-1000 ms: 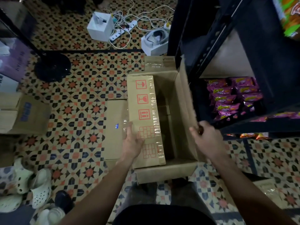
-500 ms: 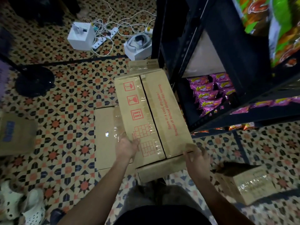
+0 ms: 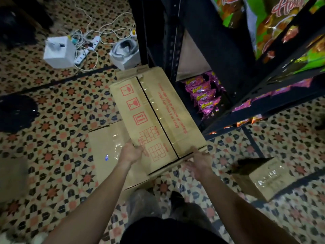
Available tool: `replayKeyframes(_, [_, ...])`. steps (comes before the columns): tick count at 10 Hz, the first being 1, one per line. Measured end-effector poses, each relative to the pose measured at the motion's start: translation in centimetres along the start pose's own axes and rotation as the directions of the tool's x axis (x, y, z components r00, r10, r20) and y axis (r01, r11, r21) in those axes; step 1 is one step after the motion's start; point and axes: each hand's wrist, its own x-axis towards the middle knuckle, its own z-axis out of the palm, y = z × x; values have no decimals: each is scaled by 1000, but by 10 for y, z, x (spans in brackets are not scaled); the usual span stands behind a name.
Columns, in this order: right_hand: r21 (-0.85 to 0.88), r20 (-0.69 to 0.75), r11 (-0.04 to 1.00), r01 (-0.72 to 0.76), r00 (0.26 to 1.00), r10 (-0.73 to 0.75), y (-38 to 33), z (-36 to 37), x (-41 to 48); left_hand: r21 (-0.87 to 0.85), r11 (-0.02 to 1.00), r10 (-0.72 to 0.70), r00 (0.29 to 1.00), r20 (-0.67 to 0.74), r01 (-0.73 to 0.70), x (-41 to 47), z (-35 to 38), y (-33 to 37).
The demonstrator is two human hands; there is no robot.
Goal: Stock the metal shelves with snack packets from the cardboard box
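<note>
Two top flaps of the cardboard box (image 3: 156, 120) are now folded shut. A second ago the right flap was stood up and the inside was seen dark, with no packets made out. The box is judged finished with and closed for removal, so stocking from it looks done or paused. The box is placed just left of the metal shelves (image 3: 173, 50), long axis running near to far; whether it is lifted cannot be told. Its near end is met by both hands. The near-left corner is gripped by the left hand (image 3: 131, 154), thumb on the top flap. The right hand (image 3: 200, 162) is set at the near-right corner, blurred, so grasp or mere touch cannot be told. Pink snack packets (image 3: 205, 95) are stacked on the low shelf, right of the box, well apart from both hands. Flattened cardboard (image 3: 107, 138) is seen left of the box.
</note>
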Motion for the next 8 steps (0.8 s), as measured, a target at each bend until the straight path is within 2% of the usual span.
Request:
replayKeyframes(1, [-34, -59, 999, 7, 998, -9, -4, 7, 6, 38, 998, 45, 999, 9, -45, 13, -6, 5])
replayKeyframes(2, [59, -95, 998, -1, 995, 6, -9, 16, 10, 79, 995, 60, 996, 63, -65, 30, -16, 13])
replayKeyframes(4, [36, -221, 999, 32, 975, -23, -13, 26, 14, 116, 983, 118, 976, 183, -141, 55, -32, 18])
replayKeyframes(5, [46, -262, 998, 49, 964, -35, -2, 29, 9, 187, 962, 152, 959, 240, -199, 56, -38, 15])
replayKeyframes(6, [82, -249, 994, 68, 968, -45, 12, 28, -1, 266, 928, 168, 930, 326, -261, 59, -46, 14])
replayKeyframes(7, [18, -297, 991, 136, 947, -124, 16, 30, -22, 328, 885, 176, 891, 419, -329, 60, -60, 17])
replayKeyframes(8, [20, -340, 976, 217, 920, -198, 15, 34, -50, 296, 902, 147, 870, 471, -313, 56, -76, 16])
